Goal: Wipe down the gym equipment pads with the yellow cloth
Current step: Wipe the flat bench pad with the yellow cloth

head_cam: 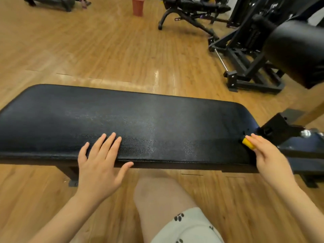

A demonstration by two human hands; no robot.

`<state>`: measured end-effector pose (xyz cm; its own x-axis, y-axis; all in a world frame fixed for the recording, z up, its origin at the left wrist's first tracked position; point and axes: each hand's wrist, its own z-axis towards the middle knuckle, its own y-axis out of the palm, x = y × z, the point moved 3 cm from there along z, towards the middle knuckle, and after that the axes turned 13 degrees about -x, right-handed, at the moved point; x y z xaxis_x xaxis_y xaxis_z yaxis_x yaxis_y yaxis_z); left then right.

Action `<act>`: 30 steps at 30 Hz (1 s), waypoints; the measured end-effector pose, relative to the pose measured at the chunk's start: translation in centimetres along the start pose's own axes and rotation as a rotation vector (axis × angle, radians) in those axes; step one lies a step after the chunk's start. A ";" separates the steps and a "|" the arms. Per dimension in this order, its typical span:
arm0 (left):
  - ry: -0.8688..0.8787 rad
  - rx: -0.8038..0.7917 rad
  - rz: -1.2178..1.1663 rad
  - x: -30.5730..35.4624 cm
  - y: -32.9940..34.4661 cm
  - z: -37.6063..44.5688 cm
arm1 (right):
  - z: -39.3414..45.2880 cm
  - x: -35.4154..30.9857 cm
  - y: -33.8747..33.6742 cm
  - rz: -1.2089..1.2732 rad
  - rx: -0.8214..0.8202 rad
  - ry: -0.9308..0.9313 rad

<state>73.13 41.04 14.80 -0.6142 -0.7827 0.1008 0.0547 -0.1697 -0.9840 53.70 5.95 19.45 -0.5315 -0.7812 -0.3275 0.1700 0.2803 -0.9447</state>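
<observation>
The left hand [98, 165] is laid flat on the near edge of the black bench pad [140, 123], with its fingers straight and spread apart. Four fingertips are rested on the pad's top surface, while the thumb is stretched out to the right along the pad's front edge. Nothing is held in it.

The right hand [268, 156] is placed at the pad's right end, close to the near corner. Its fingers are curled over the yellow cloth [248, 143], of which only a small bunched piece is seen poking out from under the fingertips. The cloth is pressed against the corner of the pad, just beside the black metal bracket [278, 128] of the bench frame. How much of the cloth is bundled inside the palm cannot be told.

The pad is seen stretching across the view from left to right, its textured surface catching a pale sheen towards the middle. Below it, between the two forearms, a bare knee [157, 193] and light shorts [189, 227] printed with dark paw marks are visible.

The wooden floor [87, 50] is spread out beyond the bench. A large black roller pad [294, 51] is seen at the upper right, with a black machine frame [249, 67] beneath it. Further back, another black bench [192, 9] and a reddish cup [138, 7] standing on the floor are found.
</observation>
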 end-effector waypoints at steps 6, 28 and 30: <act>-0.002 0.044 0.012 0.4 0.0 0.0 | 2.3 0.8 -0.9 0.099 0.026 0.152; -0.520 -0.122 -0.156 -3.8 -3.1 -2.0 | 5.2 -32.0 9.3 -0.241 -0.563 -1.104; -0.631 -0.136 -0.238 -4.6 -3.1 -2.3 | 5.4 -35.0 10.4 -0.239 -0.583 -1.176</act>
<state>74.02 46.55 17.08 -0.0186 -0.9393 0.3426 -0.1494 -0.3362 -0.9299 78.56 33.17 21.00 0.5786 -0.7751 -0.2537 -0.3605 0.0360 -0.9321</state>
